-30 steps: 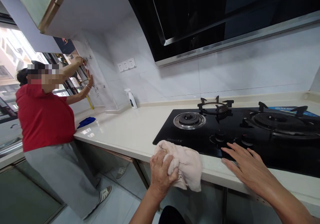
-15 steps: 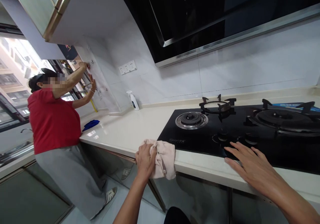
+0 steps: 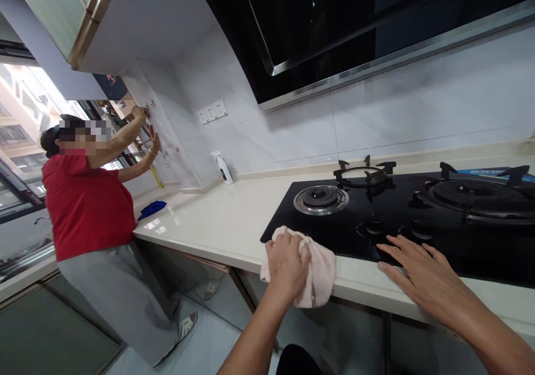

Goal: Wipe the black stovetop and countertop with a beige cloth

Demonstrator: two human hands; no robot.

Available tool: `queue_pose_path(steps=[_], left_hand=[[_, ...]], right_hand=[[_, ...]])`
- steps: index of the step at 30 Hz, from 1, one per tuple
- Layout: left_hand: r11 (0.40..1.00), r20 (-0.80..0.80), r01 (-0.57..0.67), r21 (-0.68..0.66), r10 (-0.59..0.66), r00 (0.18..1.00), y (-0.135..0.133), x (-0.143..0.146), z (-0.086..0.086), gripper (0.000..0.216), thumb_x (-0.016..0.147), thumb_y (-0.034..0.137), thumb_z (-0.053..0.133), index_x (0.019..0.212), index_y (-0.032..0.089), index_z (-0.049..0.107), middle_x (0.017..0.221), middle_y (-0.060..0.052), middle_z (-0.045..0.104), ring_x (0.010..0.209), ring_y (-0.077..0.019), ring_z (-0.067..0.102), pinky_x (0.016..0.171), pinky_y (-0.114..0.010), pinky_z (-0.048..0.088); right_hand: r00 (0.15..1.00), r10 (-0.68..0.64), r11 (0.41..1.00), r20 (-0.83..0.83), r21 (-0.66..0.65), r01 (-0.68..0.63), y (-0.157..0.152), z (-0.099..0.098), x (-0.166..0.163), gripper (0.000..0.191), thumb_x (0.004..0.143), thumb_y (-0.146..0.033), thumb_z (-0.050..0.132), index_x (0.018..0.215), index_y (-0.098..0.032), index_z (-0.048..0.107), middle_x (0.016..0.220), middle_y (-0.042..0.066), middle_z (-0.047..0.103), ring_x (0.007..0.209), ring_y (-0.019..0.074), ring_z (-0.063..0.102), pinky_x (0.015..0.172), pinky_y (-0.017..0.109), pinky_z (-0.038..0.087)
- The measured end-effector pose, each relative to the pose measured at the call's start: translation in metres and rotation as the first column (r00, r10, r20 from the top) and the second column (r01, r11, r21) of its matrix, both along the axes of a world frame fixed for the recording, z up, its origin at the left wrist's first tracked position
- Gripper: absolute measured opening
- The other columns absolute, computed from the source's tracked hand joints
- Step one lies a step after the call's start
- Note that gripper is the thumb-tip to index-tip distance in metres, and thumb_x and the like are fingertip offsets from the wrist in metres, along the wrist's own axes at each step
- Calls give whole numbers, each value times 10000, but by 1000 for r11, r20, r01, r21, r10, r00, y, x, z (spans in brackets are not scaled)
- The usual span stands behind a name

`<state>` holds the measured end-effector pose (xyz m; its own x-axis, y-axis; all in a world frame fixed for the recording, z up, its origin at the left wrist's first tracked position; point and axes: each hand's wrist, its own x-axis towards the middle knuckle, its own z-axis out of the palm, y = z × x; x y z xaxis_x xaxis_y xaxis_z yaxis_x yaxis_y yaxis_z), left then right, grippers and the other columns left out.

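Note:
My left hand [image 3: 288,261] is closed on a pale pink cloth [image 3: 321,272], pressing it onto the front edge of the white countertop [image 3: 225,219]. Part of the cloth hangs over the edge, and its upper part laps the front left corner of the black gas stove [image 3: 334,233]. Further right, my right hand [image 3: 418,266] lies flat with fingers spread, resting across the stove's front rim and the counter edge. Its fingertips are close to the stove's control knobs [image 3: 373,225]. Nothing is held in that hand.
A loose pan support [image 3: 363,177] stands at the stove's back. A white spray bottle [image 3: 222,167] stands by the wall, and a blue cloth [image 3: 151,209] lies further left. Overhead hangs a black range hood [image 3: 334,35]. A person in a red shirt [image 3: 90,202] reaches toward the wall at left.
My left hand has slid the pink cloth to the right along the counter's front edge, onto the stove's corner. My right hand has stayed nearly in place.

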<state>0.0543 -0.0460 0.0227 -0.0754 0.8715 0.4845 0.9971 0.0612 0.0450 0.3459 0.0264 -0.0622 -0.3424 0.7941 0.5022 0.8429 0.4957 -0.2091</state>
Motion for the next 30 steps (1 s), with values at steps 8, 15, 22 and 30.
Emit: queue_pose_path(steps=[8, 15, 22, 30], left_hand=[[990, -64, 119, -81, -124, 990, 14, 21, 12, 210, 1040, 339, 416, 1020, 252, 606, 1081, -47, 660, 1063, -256, 563, 890, -429, 386], [982, -123, 129, -138, -146, 982, 35, 12, 15, 289, 1072, 386, 343, 1060, 250, 598, 1112, -63, 662, 1083, -262, 572, 892, -426, 389], [985, -109, 101, -143, -117, 987, 57, 2, 16, 311, 1073, 415, 354, 1084, 235, 608, 1144, -82, 682, 1129, -276, 585, 915, -438, 402], [985, -62, 80, -154, -90, 994, 47, 1, 24, 330, 1060, 423, 377, 1128, 247, 647, 1188, -85, 691, 1205, -276, 577, 981, -478, 410]], right_hand=[[1000, 2, 1000, 31, 19, -2, -2, 2, 1, 663, 1004, -653, 284, 1388, -266, 661, 1529, 97, 573, 1465, 332, 462, 1193, 606, 333], [1000, 2, 1000, 22, 11, -3, -4, 3, 0, 682, 997, -664, 268, 1386, -266, 663, 1525, 95, 577, 1474, 327, 450, 1200, 599, 317], [1000, 2, 999, 13, -39, -2, -2, 7, -2, 628, 991, -619, 330, 1381, -256, 664, 1532, 115, 568, 1477, 332, 446, 1195, 613, 321], [999, 4, 1000, 36, -24, -3, -6, 15, -7, 564, 1020, -551, 356, 1391, -244, 650, 1538, 126, 560, 1471, 323, 457, 1202, 601, 321]])
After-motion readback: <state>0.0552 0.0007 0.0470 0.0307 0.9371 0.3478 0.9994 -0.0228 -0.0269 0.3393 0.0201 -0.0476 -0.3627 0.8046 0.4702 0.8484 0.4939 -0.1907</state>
